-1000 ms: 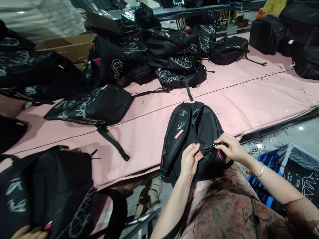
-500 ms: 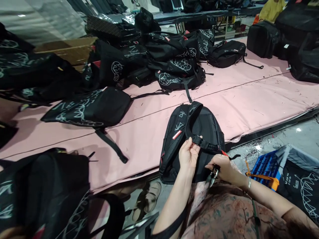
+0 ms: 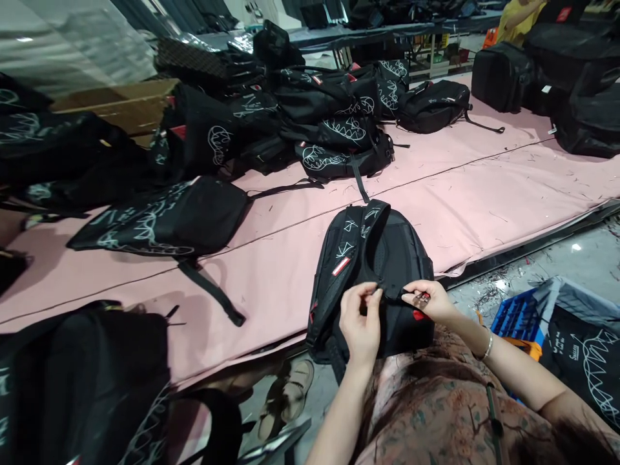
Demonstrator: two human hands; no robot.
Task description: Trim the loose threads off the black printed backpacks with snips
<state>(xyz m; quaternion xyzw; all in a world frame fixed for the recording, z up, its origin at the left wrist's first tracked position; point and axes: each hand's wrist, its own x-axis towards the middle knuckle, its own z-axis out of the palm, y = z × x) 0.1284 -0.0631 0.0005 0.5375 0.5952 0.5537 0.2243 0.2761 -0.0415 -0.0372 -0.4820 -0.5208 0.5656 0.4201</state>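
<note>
A black backpack (image 3: 387,245) with white scribbled print and a red-and-white label lies on the pink table's near edge, its shoulder straps facing up. My left hand (image 3: 361,323) pinches at a black shoulder strap on it; the exact spot between thumb and fingers is partly hidden. To its right, my right hand (image 3: 431,302) is closed, thumb and finger pinching dark webbing of the same strap. Small metal thread snips (image 3: 423,298) show tucked in that hand, mostly covered by the fingers. A red tab (image 3: 418,315) sits just below it.
Black printed backpacks are heaped along the pink table (image 3: 290,258), one backpack (image 3: 165,216) lying flat at left. Another backpack (image 3: 87,381) is close at lower left. A blue crate (image 3: 520,310) stands at right on the thread-littered floor. A person in yellow (image 3: 520,19) is far back.
My left hand has turned and moved slightly down from the strap's buckle. My right hand has risen onto the strap, and the snips now lie inside its fingers instead of pointing down.
</note>
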